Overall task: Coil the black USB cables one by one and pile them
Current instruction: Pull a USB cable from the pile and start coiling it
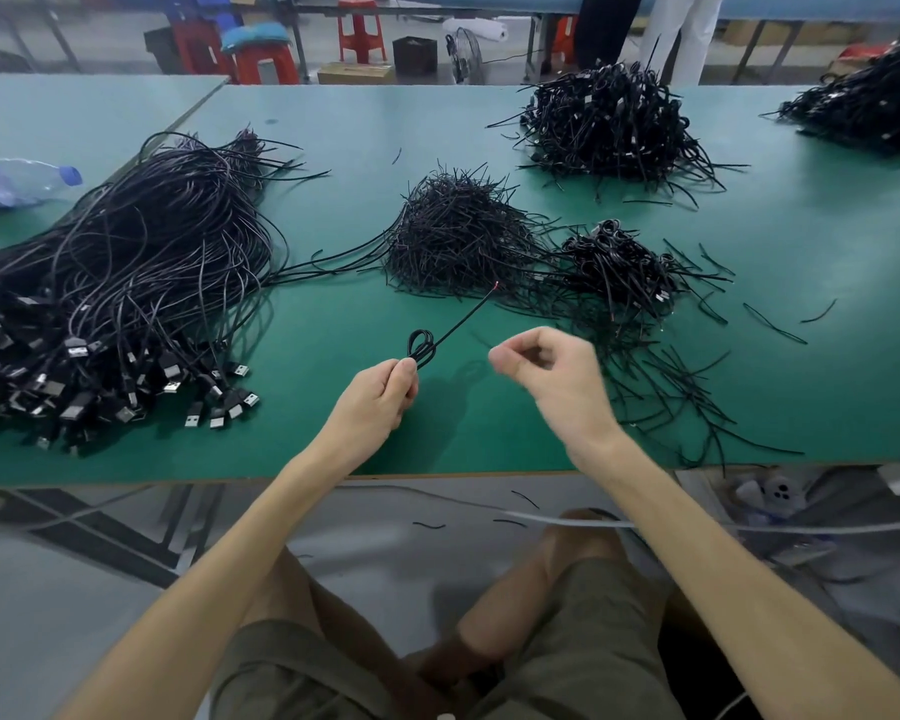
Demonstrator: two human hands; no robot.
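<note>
Left hand (pixel 378 394) pinches thin black USB cable (pixel 421 350), small coil, above green table (pixel 333 428). Right hand (pixel 546 376) beside, fingers curled, blurred; grip unclear.

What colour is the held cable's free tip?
Red tip on the thin black cable; head view.

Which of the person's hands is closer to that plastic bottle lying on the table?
Left. The left hand, pinching a coiled cable, is right of the bottle and nearer the person; the right hand lies even farther right.
</note>
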